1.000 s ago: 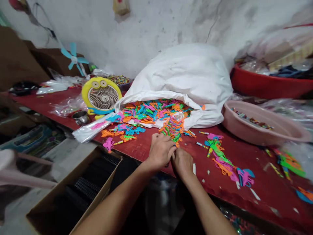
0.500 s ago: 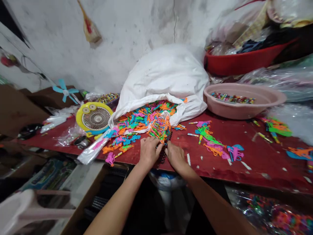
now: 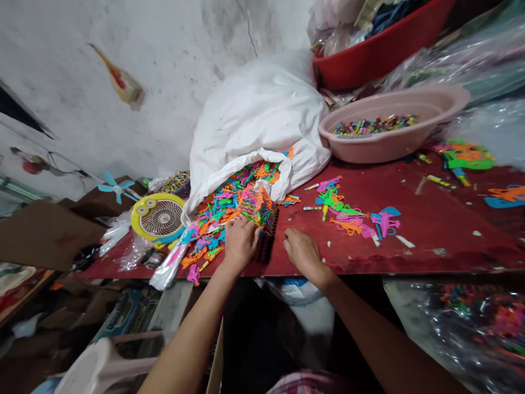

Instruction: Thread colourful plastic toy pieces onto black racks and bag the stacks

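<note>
A black perforated rack stands at the table's front edge, packed with bright plastic pieces in orange, green, pink and blue. My left hand is closed around its left side, thumb against the rack; some fingertips are hidden. To the right, apart from the rack, my right hand hovers low over or rests on the red table, fingers loosely bent and nothing visible in them. Behind the rack, a white woven sack spills more plastic pieces. A row of flat colored pieces lies beyond my right hand.
A pink basin of small striped tubes stands back right, below a red basin. At left are a yellow fan and a clear plastic bag. A pale plastic stool stands on the floor at lower left.
My right hand has let go of the rack's side and moved right over the table. My left hand stays at the rack. The camera view has tilted and shifted.
</note>
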`<state>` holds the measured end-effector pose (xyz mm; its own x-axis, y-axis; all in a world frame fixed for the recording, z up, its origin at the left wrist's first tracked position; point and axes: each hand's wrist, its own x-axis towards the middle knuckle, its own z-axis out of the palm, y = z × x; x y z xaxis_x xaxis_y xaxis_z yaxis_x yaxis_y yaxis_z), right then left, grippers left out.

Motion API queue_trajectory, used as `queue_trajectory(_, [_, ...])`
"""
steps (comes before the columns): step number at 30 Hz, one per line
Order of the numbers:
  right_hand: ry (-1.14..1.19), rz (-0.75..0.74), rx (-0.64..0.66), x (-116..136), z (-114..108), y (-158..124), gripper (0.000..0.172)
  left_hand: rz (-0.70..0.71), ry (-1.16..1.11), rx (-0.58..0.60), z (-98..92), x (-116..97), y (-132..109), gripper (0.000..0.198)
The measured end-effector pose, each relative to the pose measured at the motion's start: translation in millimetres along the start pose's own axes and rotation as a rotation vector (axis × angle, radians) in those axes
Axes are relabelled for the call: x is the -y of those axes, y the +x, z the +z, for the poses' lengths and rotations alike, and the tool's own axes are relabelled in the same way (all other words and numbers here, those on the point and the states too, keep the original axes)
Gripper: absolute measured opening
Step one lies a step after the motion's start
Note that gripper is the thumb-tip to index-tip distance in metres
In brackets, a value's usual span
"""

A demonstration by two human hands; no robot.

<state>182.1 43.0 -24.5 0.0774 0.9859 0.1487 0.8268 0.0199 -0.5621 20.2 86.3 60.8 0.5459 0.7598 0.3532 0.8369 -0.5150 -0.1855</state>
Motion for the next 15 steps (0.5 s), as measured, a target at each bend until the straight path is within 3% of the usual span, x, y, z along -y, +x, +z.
queue_trajectory(6, [-0.041, -0.047, 0.046, 14.6, 1.8, 23.2, 0.025, -0.011, -0.073, 0.096, -3.7, 6.3, 6.2, 0.034])
queue_trajectory(8, [-0.021, -0.075, 0.047, 17.2, 2.2, 33.1, 0.026, -0.001, -0.195, 0.063, -7.9, 8.3, 2.6, 0.031])
queue_trajectory(10, [-0.009, -0.101, 0.051, 18.0, 2.3, 39.1, 0.025, -0.046, -0.337, -0.053, -8.8, 12.3, -2.8, 0.028])
queue_trajectory(13, [-0.003, -0.116, 0.047, 17.3, 3.3, 39.8, 0.023, -0.392, -0.588, -0.31, 4.6, 21.8, -9.4, 0.03])
queue_trajectory(15, [0.014, -0.124, 0.045, 17.8, 4.5, 37.3, 0.023, -0.665, -0.759, -0.407, 22.7, 26.1, -10.9, 0.035])
